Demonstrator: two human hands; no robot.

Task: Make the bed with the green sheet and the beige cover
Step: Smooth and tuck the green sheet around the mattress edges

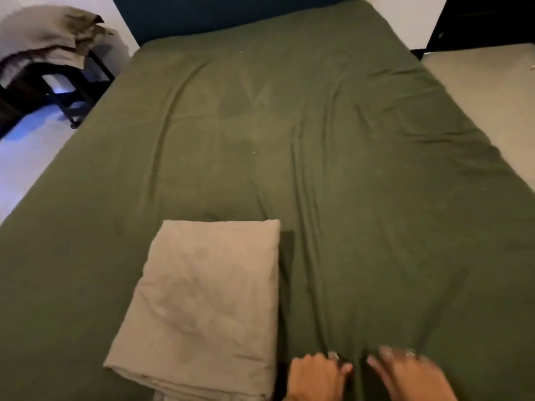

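Bedroom, dim lighting. A bed fills most of the view, seen from its foot, with a dark blue headboard against the far wall. The green sheet is spread over the whole mattress and reaches both side edges; long creases run lengthwise down its middle and right portion, converging near the foot. The beige cover lies folded into a rectangle on the sheet, left of centre at the near end, its stacked layers visible at the near edge.

Left hand: at the foot edge, just right of the folded cover, fingers curled down into the sheet where the creases gather; it appears to pinch the fabric, though motion blur limits certainty. Right hand: close beside the left, fingers extended and spread, resting flat on the sheet; blurred.

Left of the bed, a dark frame stand carries a heap of beige bedding. The floor beside it is pale. On the right, a grey surface borders the bed.
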